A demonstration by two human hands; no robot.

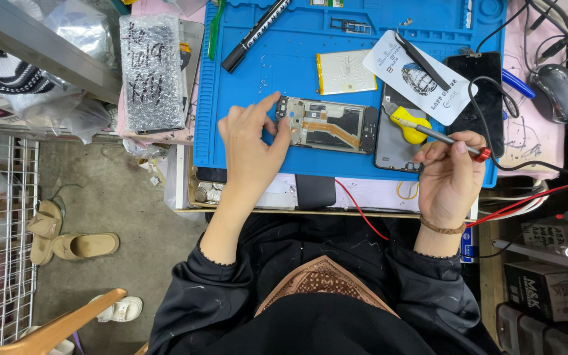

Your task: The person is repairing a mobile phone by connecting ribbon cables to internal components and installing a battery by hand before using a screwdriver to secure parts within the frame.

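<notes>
An opened phone frame point(327, 125) lies on the blue work mat point(290, 72), its circuit board and orange flex cable exposed. My left hand point(252, 148) pinches at the frame's left end with thumb and forefinger. My right hand point(451, 171) holds a slim screwdriver point(438, 136) with a red cap, its tip pointing left toward a yellow tool point(407, 123) on a dark phone back cover point(396, 141). The screwdriver tip stays off the frame.
On the mat lie a black marker point(254, 34), a phone battery point(344, 71), a white card point(419, 79) with black tweezers point(422, 60), and a black phone point(484, 98). A computer mouse point(559, 91) sits right. Bubble-wrapped panel point(150, 72) left. Red wires point(363, 213) cross the bench edge.
</notes>
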